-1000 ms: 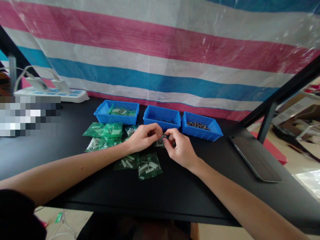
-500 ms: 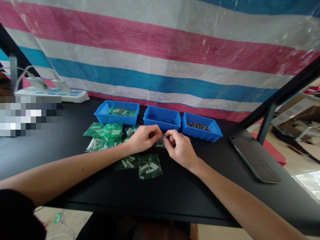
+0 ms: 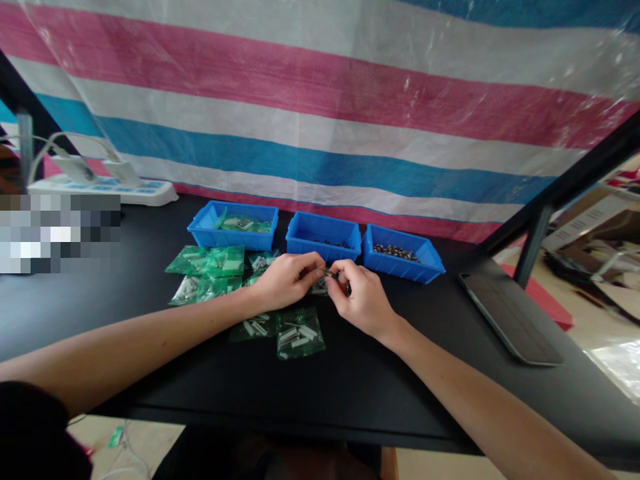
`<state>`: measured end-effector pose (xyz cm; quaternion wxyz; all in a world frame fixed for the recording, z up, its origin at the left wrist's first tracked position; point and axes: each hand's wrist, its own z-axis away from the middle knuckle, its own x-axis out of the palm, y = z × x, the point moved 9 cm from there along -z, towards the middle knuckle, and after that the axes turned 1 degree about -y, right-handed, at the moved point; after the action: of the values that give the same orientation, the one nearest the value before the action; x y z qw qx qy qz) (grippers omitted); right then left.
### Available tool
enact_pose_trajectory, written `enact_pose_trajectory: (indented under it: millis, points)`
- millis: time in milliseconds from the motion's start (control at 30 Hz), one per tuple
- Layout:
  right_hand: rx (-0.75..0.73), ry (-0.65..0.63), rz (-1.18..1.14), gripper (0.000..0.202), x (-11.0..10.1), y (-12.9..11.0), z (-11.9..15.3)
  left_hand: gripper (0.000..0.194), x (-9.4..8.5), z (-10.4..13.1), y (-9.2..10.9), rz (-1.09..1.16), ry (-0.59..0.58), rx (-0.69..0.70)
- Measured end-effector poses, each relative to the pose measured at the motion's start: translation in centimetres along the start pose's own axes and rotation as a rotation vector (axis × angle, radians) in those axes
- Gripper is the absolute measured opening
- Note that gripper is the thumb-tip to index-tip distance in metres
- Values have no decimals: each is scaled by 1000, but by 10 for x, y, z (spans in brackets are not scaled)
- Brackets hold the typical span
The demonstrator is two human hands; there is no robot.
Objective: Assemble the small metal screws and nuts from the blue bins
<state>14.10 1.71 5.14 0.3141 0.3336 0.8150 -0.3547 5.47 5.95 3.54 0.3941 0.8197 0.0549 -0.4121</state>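
My left hand [image 3: 287, 279] and my right hand [image 3: 364, 299] meet above the black table, thumbs and fingers pinched around small dark metal parts [image 3: 329, 273] between the fingertips. The parts are too small to make out fully. Below and beside my left hand lie green-tinted bags of white pieces, one of them [image 3: 301, 333] nearest the front. Behind my hands stand a middle blue bin [image 3: 324, 239] with a few dark parts and a right blue bin [image 3: 407, 267] with many shiny metal parts. The left blue bin [image 3: 230, 238] holds green bags.
A phone [image 3: 509, 320] lies at the right of the black table [image 3: 280, 393]. At the back left is a white power strip [image 3: 150, 193] with plugs and cables. A striped sheet [image 3: 310, 87] hangs behind the bins, and black frame bars flank the table.
My left hand has shifted very slightly, its fingertips still close to those of my right hand. The bags and bins have not moved.
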Motion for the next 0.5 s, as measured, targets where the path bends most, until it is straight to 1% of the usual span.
enact_pose_trajectory:
  millis: [167,400,500]
  points:
    - [13,8,-4,6,-2,2,0,15,2,2,3,-12,-27,16]
    - [16,26,-2,15,-5,2,0,19,2,1,4,-4,-25,36]
    - [-1,18,13,11,-4,0,0,19,2,1,4,-9,-22,29]
